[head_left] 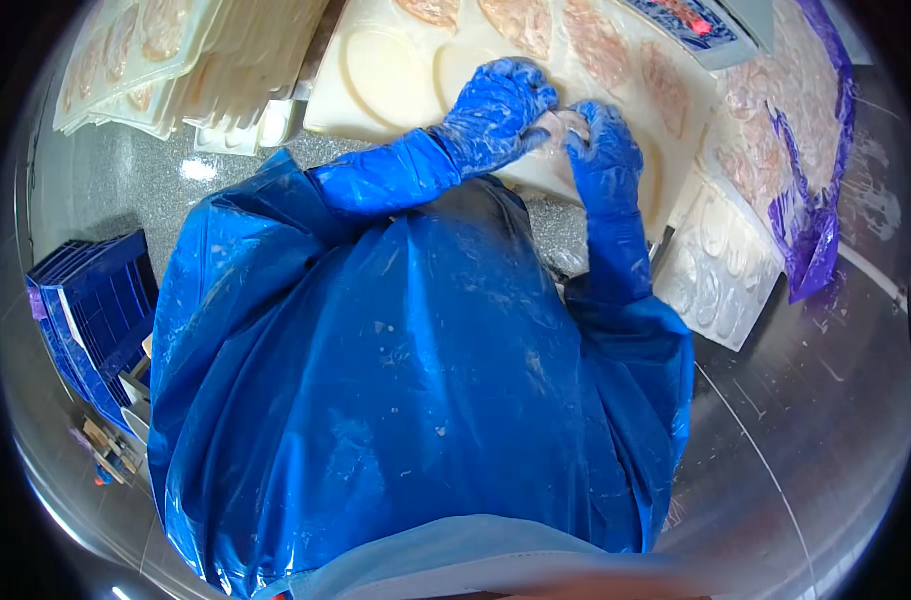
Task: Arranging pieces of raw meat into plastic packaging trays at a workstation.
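My left hand (506, 112), in a blue glove, bends its fingers at the left side of a pale raw meat piece (560, 133). On the piece's right side are the fingertips of my right hand (604, 139), gloved the same way. Both hands are over a white tray (380, 79) with oval recesses. Several flat pieces of raw meat (596, 45) lie in the recesses at the tray's far and right parts. Two recesses at the left hold no meat. The fingertips partly hide the piece between my hands.
Stacked white trays (253, 64), some with meat, stand at the upper left. A heap of raw meat (789, 97) in purple-edged plastic (812, 240) lies at the right, beside another molded tray (718, 262). Blue plastic crates (99, 300) stand at the left. A scale-like device (695, 30) is at the top.
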`<move>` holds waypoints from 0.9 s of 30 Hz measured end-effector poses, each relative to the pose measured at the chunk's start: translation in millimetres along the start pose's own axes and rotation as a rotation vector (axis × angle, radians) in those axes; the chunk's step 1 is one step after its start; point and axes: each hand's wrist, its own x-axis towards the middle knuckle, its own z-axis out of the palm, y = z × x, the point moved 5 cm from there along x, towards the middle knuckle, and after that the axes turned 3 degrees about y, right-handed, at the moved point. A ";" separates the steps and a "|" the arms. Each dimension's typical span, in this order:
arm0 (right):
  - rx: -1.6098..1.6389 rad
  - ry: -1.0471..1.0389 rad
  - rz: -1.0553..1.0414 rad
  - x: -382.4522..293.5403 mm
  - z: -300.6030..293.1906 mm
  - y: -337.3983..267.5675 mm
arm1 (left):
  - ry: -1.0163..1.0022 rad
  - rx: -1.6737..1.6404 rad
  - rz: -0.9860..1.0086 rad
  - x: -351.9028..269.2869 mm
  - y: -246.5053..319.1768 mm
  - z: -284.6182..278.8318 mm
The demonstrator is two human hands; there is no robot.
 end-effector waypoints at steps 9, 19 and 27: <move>0.728 -0.010 0.196 12.4 -14.3 11.2 | -0.010 -0.210 -0.053 -7.2 -20.9 -21.4; 0.833 -0.046 0.212 35.4 -27.1 -11.3 | 0.059 -0.437 -0.050 24.0 -21.7 -29.8; 0.980 0.096 0.115 61.0 -33.8 -59.8 | 0.009 -0.663 -0.233 28.5 -48.0 -46.7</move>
